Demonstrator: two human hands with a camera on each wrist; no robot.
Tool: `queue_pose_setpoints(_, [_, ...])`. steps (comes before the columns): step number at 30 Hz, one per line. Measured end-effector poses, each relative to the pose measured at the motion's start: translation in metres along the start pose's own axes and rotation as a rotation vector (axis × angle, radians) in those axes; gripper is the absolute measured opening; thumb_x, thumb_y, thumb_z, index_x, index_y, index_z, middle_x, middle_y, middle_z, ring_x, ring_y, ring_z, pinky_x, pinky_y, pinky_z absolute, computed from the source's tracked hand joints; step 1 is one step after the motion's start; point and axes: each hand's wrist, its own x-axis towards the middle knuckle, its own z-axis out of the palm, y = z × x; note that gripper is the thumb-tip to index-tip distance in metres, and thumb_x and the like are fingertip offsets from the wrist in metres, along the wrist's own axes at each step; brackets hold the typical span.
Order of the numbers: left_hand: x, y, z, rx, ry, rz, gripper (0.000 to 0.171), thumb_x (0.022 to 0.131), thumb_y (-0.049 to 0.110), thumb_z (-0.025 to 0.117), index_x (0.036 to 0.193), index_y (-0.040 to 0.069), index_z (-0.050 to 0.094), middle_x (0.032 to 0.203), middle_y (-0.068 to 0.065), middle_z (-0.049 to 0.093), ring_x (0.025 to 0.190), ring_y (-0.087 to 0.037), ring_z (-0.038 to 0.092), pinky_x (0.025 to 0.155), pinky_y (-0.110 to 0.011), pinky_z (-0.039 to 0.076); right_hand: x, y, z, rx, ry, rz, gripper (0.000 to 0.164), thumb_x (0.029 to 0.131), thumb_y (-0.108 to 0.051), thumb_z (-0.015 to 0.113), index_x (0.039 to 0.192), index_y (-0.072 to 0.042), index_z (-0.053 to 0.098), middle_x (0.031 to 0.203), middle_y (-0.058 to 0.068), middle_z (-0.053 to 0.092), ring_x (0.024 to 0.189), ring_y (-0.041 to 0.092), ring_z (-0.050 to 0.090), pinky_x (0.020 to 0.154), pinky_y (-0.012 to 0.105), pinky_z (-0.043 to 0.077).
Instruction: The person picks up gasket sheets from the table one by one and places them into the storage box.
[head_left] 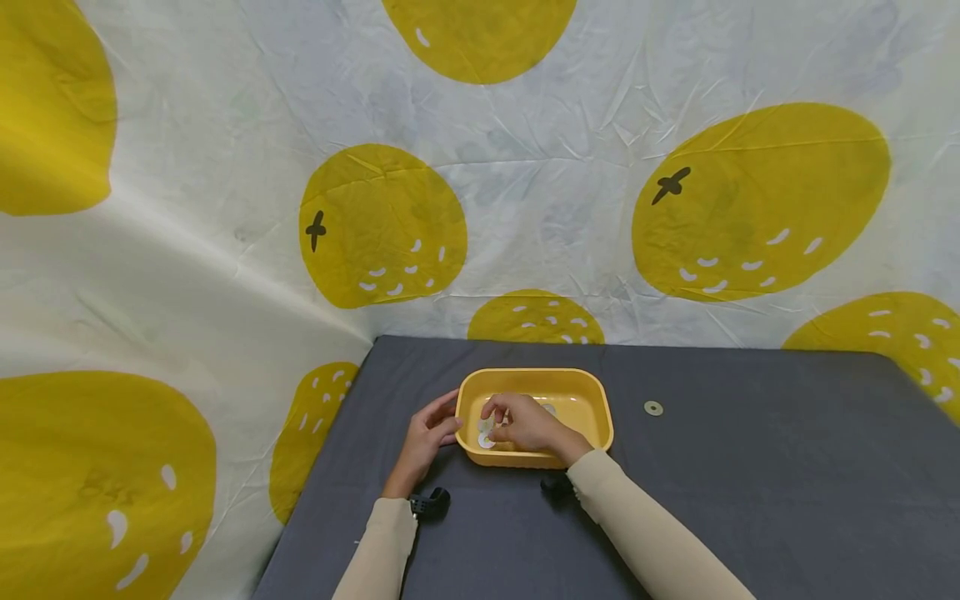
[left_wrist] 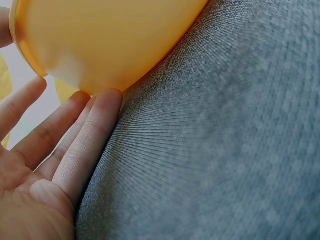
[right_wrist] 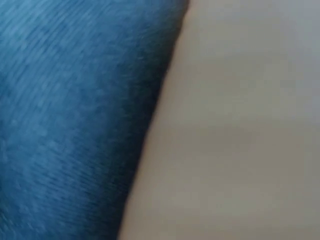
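Note:
A yellow plastic tub [head_left: 573,377] with rounded corners sits on the dark cloth. At its left end is my left hand [head_left: 427,437], thumb at the rim and fingers against the outside. The left wrist view shows straight fingers [left_wrist: 82,150] touching the tub's wall [left_wrist: 110,40] low down. Inside the tub, my right hand [head_left: 528,423] reaches to the left part, thumb and fingers bent but apart over several small pale discs [head_left: 486,440]. Another pale disc [head_left: 549,408] lies behind this hand. In the right wrist view, a blurred beige surface [right_wrist: 230,125] hides the fingers.
A pale flat ring [head_left: 653,408] with a dark centre lies on the cloth right of the tub. Dark grey cloth [head_left: 750,467] covers the table. White fabric with yellow fruit prints [head_left: 540,192] hangs behind and at the left. Dark wrist devices [head_left: 430,503] hang by both sleeves.

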Motion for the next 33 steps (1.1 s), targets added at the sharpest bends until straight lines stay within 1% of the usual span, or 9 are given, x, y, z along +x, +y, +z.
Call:
queue_pose_setpoints(4, [0.004, 0.0, -0.001, 0.003, -0.008, -0.008, 0.052, 0.096, 0.01, 0.067, 0.146, 0.019, 0.058, 0.131, -0.023, 0.064, 0.113, -0.034, 0.068, 0.081, -0.033, 0.063, -0.005, -0.002, -0.013, 0.064, 0.117, 0.026, 0.017, 0.095, -0.013, 0.072, 0.111, -0.007, 0.072, 0.086, 0.002, 0.059, 0.067, 0.015, 0.048, 0.062, 0.025, 0.042])
queue_pose_setpoints(7, [0.007, 0.001, -0.002, 0.008, -0.017, -0.008, 0.053, 0.096, 0.01, 0.067, 0.147, 0.018, 0.057, 0.133, -0.023, 0.064, 0.112, -0.031, 0.069, 0.082, -0.033, 0.063, -0.013, -0.004, -0.03, 0.093, 0.21, 0.005, 0.015, 0.099, -0.014, 0.067, 0.111, -0.006, 0.071, 0.086, 0.004, 0.062, 0.068, 0.016, 0.05, 0.063, 0.026, 0.044])
queue_pose_setpoints(10, [0.01, 0.002, -0.003, 0.008, -0.022, -0.011, 0.053, 0.096, 0.011, 0.067, 0.148, 0.018, 0.056, 0.134, -0.022, 0.064, 0.112, -0.029, 0.069, 0.082, -0.033, 0.063, -0.024, -0.002, -0.05, 0.085, 0.305, -0.002, 0.012, 0.101, -0.018, 0.065, 0.11, -0.011, 0.07, 0.088, 0.003, 0.064, 0.075, 0.017, 0.055, 0.068, 0.028, 0.047])
queue_pose_setpoints(14, [0.015, 0.003, -0.005, 0.002, -0.023, -0.016, 0.052, 0.096, 0.01, 0.066, 0.147, 0.017, 0.057, 0.134, -0.022, 0.063, 0.112, -0.03, 0.069, 0.082, -0.033, 0.063, -0.041, 0.011, -0.077, 0.074, 0.442, 0.029, 0.009, 0.101, -0.021, 0.066, 0.108, -0.017, 0.07, 0.085, 0.002, 0.064, 0.071, 0.018, 0.056, 0.063, 0.028, 0.047])
queue_pose_setpoints(18, [0.02, 0.004, -0.007, -0.004, -0.028, -0.019, 0.052, 0.097, 0.009, 0.065, 0.148, 0.017, 0.056, 0.134, -0.023, 0.063, 0.113, -0.031, 0.068, 0.082, -0.033, 0.063, -0.059, 0.033, -0.1, 0.049, 0.53, 0.089, 0.013, 0.1, -0.022, 0.067, 0.109, -0.013, 0.071, 0.084, 0.005, 0.064, 0.068, 0.015, 0.054, 0.059, 0.026, 0.045])
queue_pose_setpoints(23, [0.023, 0.005, -0.009, -0.003, -0.045, -0.019, 0.052, 0.098, 0.009, 0.065, 0.148, 0.018, 0.055, 0.135, -0.022, 0.063, 0.115, -0.033, 0.068, 0.082, -0.032, 0.063, -0.084, 0.065, -0.12, -0.025, 0.556, 0.231, 0.022, 0.101, -0.026, 0.065, 0.114, -0.007, 0.069, 0.088, 0.007, 0.065, 0.07, 0.016, 0.053, 0.059, 0.026, 0.044])
queue_pose_setpoints(27, [0.025, 0.006, -0.011, -0.005, -0.055, -0.027, 0.05, 0.098, 0.01, 0.065, 0.146, 0.022, 0.057, 0.135, -0.019, 0.064, 0.117, -0.036, 0.067, 0.082, -0.032, 0.063, -0.102, 0.088, -0.131, -0.079, 0.514, 0.348, 0.027, 0.102, -0.025, 0.064, 0.118, -0.004, 0.068, 0.092, 0.01, 0.067, 0.073, 0.018, 0.057, 0.06, 0.029, 0.047])
queue_pose_setpoints(30, [0.028, 0.006, -0.012, -0.003, -0.056, -0.034, 0.049, 0.098, 0.011, 0.066, 0.145, 0.025, 0.059, 0.134, -0.018, 0.064, 0.117, -0.036, 0.067, 0.082, -0.032, 0.063, -0.112, 0.101, -0.136, -0.107, 0.476, 0.411, 0.028, 0.1, -0.021, 0.065, 0.118, 0.0, 0.067, 0.092, 0.013, 0.068, 0.072, 0.019, 0.059, 0.061, 0.032, 0.047])
queue_pose_setpoints(33, [0.031, 0.007, -0.013, -0.004, -0.056, -0.039, 0.049, 0.098, 0.011, 0.066, 0.144, 0.026, 0.059, 0.133, -0.018, 0.064, 0.116, -0.036, 0.067, 0.082, -0.032, 0.063, -0.118, 0.112, -0.139, -0.138, 0.446, 0.458, 0.029, 0.098, -0.02, 0.067, 0.117, 0.002, 0.067, 0.091, 0.013, 0.067, 0.072, 0.018, 0.057, 0.062, 0.031, 0.045])
